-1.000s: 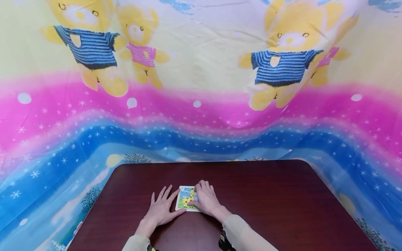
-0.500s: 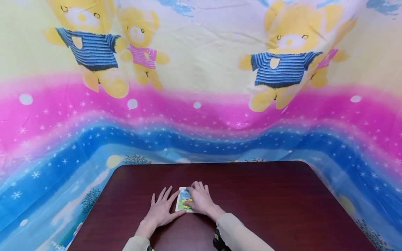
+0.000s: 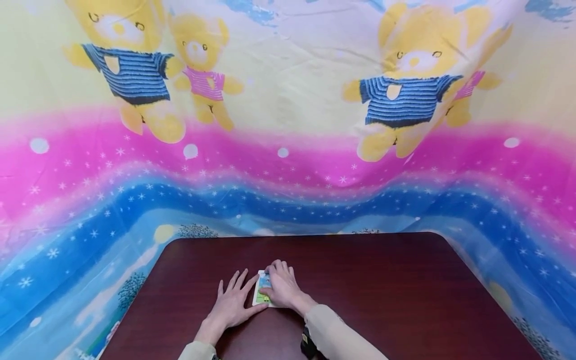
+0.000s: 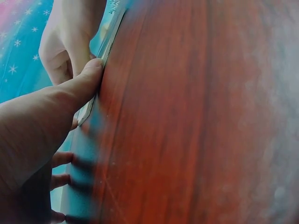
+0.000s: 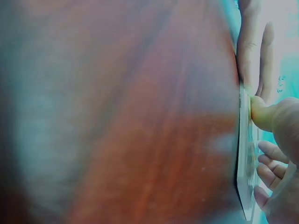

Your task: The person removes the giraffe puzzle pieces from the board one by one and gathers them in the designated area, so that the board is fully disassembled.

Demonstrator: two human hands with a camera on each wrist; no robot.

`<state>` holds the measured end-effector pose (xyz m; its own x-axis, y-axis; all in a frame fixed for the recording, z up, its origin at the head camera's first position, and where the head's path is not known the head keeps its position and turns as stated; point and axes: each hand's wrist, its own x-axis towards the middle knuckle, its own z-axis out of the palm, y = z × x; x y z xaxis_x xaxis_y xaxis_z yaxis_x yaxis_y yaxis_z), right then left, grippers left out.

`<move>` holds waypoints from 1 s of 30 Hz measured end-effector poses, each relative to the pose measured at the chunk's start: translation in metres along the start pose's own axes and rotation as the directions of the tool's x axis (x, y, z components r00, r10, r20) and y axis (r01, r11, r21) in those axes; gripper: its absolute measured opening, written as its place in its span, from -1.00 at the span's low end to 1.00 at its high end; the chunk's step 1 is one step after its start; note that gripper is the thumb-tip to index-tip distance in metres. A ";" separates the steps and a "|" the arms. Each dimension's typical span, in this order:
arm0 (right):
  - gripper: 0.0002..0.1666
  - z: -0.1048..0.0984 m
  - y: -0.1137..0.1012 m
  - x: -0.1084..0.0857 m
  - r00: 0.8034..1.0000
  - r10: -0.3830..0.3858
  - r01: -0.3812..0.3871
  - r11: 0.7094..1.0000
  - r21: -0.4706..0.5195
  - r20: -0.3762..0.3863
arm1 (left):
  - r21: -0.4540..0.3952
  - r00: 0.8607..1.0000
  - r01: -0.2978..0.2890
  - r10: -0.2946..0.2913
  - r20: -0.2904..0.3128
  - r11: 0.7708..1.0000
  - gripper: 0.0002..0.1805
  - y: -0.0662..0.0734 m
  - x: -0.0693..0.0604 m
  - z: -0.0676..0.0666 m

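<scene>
A small flat picture board (image 3: 262, 290) with a pale border and a blue and green picture lies on the dark red table. My left hand (image 3: 229, 302) rests with spread fingers at its left side, forefinger and thumb touching its edge. Over the board's right part lies my right hand (image 3: 283, 285), thumb and fingertips on the picture, hiding much of it. In the left wrist view the left thumb (image 4: 86, 81) presses the board's edge. The right wrist view shows the board (image 5: 245, 158) edge-on, the right thumb (image 5: 264, 114) on its top face.
The dark red table (image 3: 382, 280) has rounded far corners. Behind and around it hangs a cloth (image 3: 288, 170) printed with bears, snowflakes and pink and blue bands. A dark strapped device (image 3: 308, 343) sits at the right wrist.
My right hand has slid left across the board and covers more of the picture. The left hand has stayed at the board's left side.
</scene>
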<state>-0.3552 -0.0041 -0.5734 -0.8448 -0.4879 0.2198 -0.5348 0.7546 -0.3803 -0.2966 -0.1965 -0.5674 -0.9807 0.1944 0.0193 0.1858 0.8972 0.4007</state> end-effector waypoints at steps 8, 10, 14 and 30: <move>-0.43 0.002 -0.002 0.002 0.999 -0.006 0.003 0.998 -0.065 -0.045 | -0.007 1.000 -0.014 0.014 -0.016 1.000 0.04 -0.001 0.002 0.002; -0.40 0.001 -0.002 0.003 0.999 -0.001 -0.002 0.998 -0.064 -0.041 | -0.012 1.000 -0.016 0.016 -0.016 1.000 0.04 -0.003 0.003 0.002; -0.35 0.000 -0.002 0.003 1.000 0.023 -0.024 0.999 -0.041 -0.015 | -0.033 0.999 -0.032 0.032 -0.025 0.999 0.03 -0.005 0.003 0.003; -0.36 -0.002 -0.005 -0.001 0.997 -0.007 -0.015 0.951 -0.309 -0.072 | -0.013 1.000 0.007 -0.007 0.002 1.000 0.03 -0.001 0.001 0.001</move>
<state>-0.3519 -0.0071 -0.5697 -0.8402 -0.4605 0.2865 -0.5016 0.8606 -0.0877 -0.2972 -0.1966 -0.5683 -0.9820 0.1884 0.0148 0.1777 0.8935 0.4125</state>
